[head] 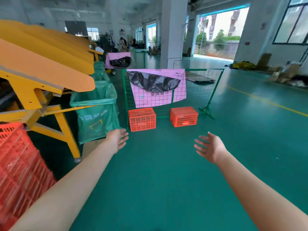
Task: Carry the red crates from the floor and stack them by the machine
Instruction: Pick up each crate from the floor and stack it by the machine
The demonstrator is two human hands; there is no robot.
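Left hand [119, 139] and right hand [210, 147] empty, spread above bare floor [158, 172].

You had two red crates on the floor, the left crate [142, 119] and the right crate [184, 116]. One stack of red crates [18, 165] stood by one yellow machine [38, 77]. There were two pink sheets, near [160, 94] and far [116, 57], and two empty hands, left [118, 139] and right [210, 148].
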